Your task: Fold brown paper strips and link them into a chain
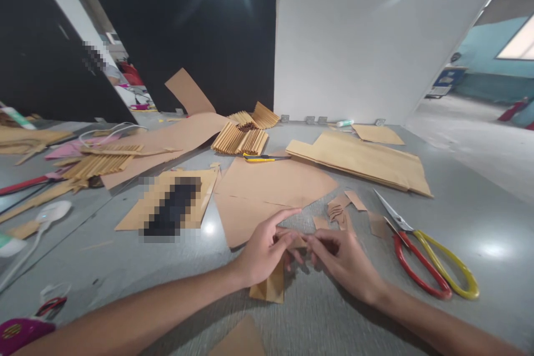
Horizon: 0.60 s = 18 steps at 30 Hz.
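Note:
Both hands meet low in the middle of the view, over the grey tabletop. Fingers and thumb of my left hand [265, 253] pinch one side of a small brown paper piece [297, 242]. The other side is pinched by my right hand [346, 258]; the fingers partly cover the paper. Below my left hand lies a folded strip of brown paper [271, 287]. Large scissors [406, 228] with one red and one yellow handle rest open to the right of my right hand. Several small cut paper pieces [355, 201] lie just beyond that hand.
Behind the hands lie brown paper sheets [271, 181], a yellow utility knife [261, 158], pleated paper bundles [240, 139] and a flat paper bag stack [362, 158]. A white cable [25, 250] runs along the left. Black and white panels [342, 39] stand along the table's back.

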{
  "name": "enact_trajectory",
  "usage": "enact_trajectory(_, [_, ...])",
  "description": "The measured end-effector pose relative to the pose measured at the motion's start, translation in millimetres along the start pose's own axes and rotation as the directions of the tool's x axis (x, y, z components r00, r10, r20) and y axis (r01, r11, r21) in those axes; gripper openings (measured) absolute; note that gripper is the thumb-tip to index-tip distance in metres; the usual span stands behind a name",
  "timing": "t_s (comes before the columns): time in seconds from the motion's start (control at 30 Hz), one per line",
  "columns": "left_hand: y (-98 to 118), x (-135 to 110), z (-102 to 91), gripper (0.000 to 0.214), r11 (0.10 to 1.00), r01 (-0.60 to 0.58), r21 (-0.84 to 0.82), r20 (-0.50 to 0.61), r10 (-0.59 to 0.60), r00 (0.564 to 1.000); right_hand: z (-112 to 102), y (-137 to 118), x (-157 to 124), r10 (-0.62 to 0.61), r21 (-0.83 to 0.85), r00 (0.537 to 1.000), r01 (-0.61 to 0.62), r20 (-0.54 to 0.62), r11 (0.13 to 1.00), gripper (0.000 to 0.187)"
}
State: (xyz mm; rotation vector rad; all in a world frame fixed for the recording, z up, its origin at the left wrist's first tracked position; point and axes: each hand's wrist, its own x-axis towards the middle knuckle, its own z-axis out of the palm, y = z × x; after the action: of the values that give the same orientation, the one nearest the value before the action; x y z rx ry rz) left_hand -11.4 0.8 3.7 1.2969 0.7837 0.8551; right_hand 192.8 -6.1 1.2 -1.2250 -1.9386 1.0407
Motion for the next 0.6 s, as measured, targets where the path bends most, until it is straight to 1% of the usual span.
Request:
enact_trajectory(0.07, [2.9,-1.0,0.6,0.055,1.000,0.020,0.008,0.013,-0.020,1.000,0.4,-1.0,-0.6,-0.006,-0.015,1.000,0.006,0.000,1.000,0.045])
enact_trajectory(0.13, [5.4,-1.8,0.7,0.061,0.999,0.040,0.013,0.030,-0.040,0.999,1.4,-1.6,-2.0,-0.049,-0.075,0.997,0.045,-0.055,0.996,0.041])
enact_trajectory(0.2, [6.9,-2.3,0.4,0.069,0.999,0.051,0.019,0.050,-0.052,0.997,3.4,-2.2,-3.4,-0.119,-0.138,0.985,0.102,-0.128,0.985,0.034])
enact_trajectory(0.27, [7.4,-2.6,0.3,0.075,0.998,0.055,0.030,0.071,-0.057,0.996,6.2,-3.1,-3.8,-0.154,-0.116,0.977,0.137,-0.151,0.984,0.028])
enact_trajectory(0.33, [7.5,-2.7,0.8,0.078,0.998,0.057,0.039,0.081,-0.060,0.995,8.4,-4.3,-2.9,-0.094,0.017,0.992,0.096,-0.087,0.995,0.029])
enact_trajectory(0.43, [7.1,-2.4,2.2,0.078,0.998,0.058,0.021,0.067,-0.059,0.996,9.0,-4.6,-0.2,0.048,0.206,0.999,-0.050,0.013,0.977,0.033])
enact_trajectory(0.47, [6.7,-2.0,2.6,0.077,0.998,0.056,0.009,0.050,-0.057,0.997,8.6,-3.8,0.7,0.077,0.236,0.997,-0.078,0.015,0.969,0.034])
enact_trajectory(0.53, [4.8,-1.0,2.7,0.072,0.999,0.052,0.000,-0.013,-0.052,0.999,7.4,-0.7,2.1,0.097,0.255,0.995,-0.085,-0.034,0.963,0.035])
enact_trajectory(0.6, [1.6,0.4,1.7,0.056,0.998,0.055,0.021,-0.106,-0.052,0.993,6.6,3.5,3.0,0.098,0.263,0.992,-0.072,-0.084,0.962,0.035])
